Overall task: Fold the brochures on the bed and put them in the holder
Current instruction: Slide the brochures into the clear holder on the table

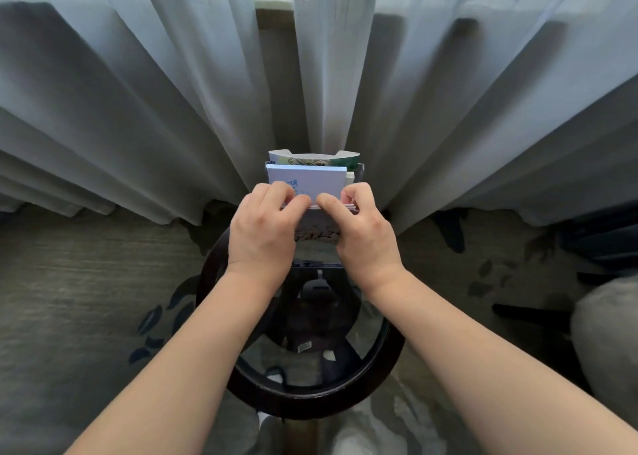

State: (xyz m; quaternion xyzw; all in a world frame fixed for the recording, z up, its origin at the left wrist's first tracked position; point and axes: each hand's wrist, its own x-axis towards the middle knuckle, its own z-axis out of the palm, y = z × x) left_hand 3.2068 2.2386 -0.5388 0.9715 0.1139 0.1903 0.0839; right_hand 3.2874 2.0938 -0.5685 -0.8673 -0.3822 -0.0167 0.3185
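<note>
A stack of folded pale blue brochures (pixel 305 178) stands upright at the far edge of a round glass table. My left hand (pixel 264 226) pinches its lower left edge and my right hand (pixel 362 228) pinches its lower right edge, fingertips nearly meeting in the middle. The stack sits in a clear holder (pixel 360 171), whose thin wall shows at the right. Behind the blue stack, a white brochure with green print (pixel 312 159) rises from the holder's back compartment. Another printed sheet (pixel 317 233) shows below, between my hands.
The round glass-topped table (pixel 386 378) has a dark wooden rim and dark legs beneath. Grey curtains (pixel 138 109) hang right behind the holder. Patterned carpet (pixel 86 299) covers the floor, and a grey rounded cushion or seat (pixel 607 333) sits at the right edge.
</note>
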